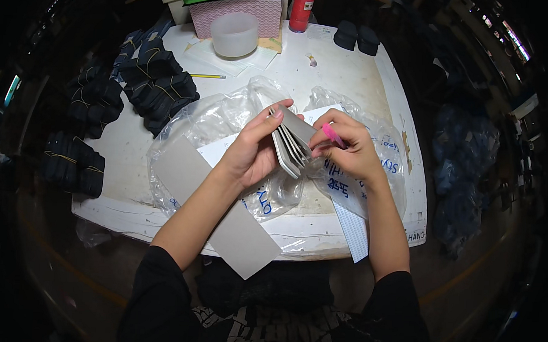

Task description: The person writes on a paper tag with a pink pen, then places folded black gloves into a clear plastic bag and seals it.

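A thin stack of grey cards (291,148) with rounded corners is held up over the middle of the table, its edges fanned apart. My left hand (253,147) grips it from the left, thumb on its near face. At its right edge my right hand (347,147) has its fingers curled and pinched on the cards. A bright pink piece (333,135) shows among my right fingers; its kind I cannot make out. Beneath both hands lie crumpled clear plastic bags (194,115) with blue handwriting. A long grey card strip (244,240) lies under my left forearm, overhanging the table's front edge.
Banded bundles of black pieces (158,83) are piled at the left. Further back stand a translucent tub (234,36), a patterned pink box (268,18) and a red container (301,12). A pencil (208,76) lies near the bundles. A pale blue strip (351,230) reaches the front edge.
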Demonstrator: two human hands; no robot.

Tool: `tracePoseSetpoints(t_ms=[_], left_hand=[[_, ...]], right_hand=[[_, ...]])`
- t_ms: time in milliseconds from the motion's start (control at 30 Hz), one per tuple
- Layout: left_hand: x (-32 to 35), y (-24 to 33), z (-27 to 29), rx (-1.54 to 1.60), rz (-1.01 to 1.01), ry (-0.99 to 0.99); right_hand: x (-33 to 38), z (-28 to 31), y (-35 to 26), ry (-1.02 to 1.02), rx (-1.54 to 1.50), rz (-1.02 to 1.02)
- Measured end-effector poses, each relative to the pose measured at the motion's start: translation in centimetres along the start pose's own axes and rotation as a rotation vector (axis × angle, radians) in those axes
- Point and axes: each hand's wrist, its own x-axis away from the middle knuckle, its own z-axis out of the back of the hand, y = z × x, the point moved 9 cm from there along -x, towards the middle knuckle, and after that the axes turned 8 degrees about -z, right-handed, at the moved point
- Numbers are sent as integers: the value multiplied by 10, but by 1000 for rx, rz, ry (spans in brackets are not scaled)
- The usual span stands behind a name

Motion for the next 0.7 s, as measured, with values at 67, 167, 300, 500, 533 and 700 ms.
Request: tracePoseSetpoints(t_ms=[67,167,300,500,533,700], left_hand=[[-1,1,0,3,-1,0],[0,4,2,-9,-8,4],[1,10,-3,-177,10,-37],[8,25,4,-576,-130,120],[8,29,8,-602,-165,177],[7,45,15,-689,-276,239]], right_hand=[[0,1,1,0,4,-3],[0,6,3,46,85,11],[2,23,15,259,237,-87],[3,32,16,369,222,-101],[4,32,13,376,242,-78],[7,35,15,387,166,-123]])
